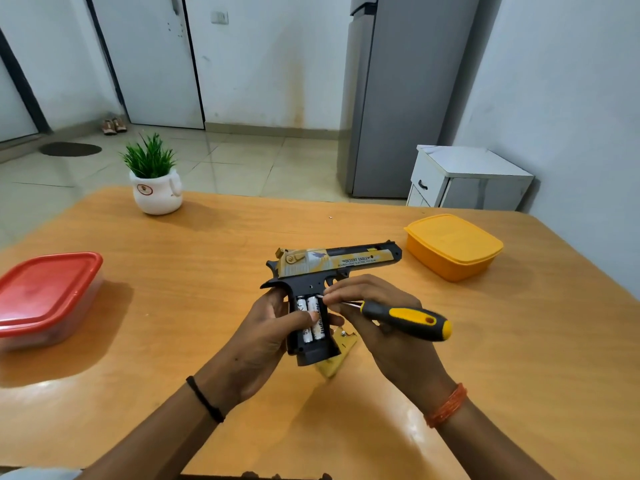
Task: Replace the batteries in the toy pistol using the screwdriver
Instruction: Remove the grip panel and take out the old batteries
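Red-lidded clear plastic box at far left on orange wooden counter. White pot with green plant behind. Left hand grips black-and-gold toy pistol by grip, above counter; two white batteries exposed. Right hand holds black-and-yellow screwdriver, tip at battery bay. Yellow cover plate beneath pistol. Yellow lidded plastic box at right.

Setting was a home, likely a kitchen-dining room. A tall grey refrigerator stood against the far wall beside a small white cabinet. Floor was glossy tile; sandals lay by a white door. The wooden table carried a potted plant and two lidded food containers, red and yellow.
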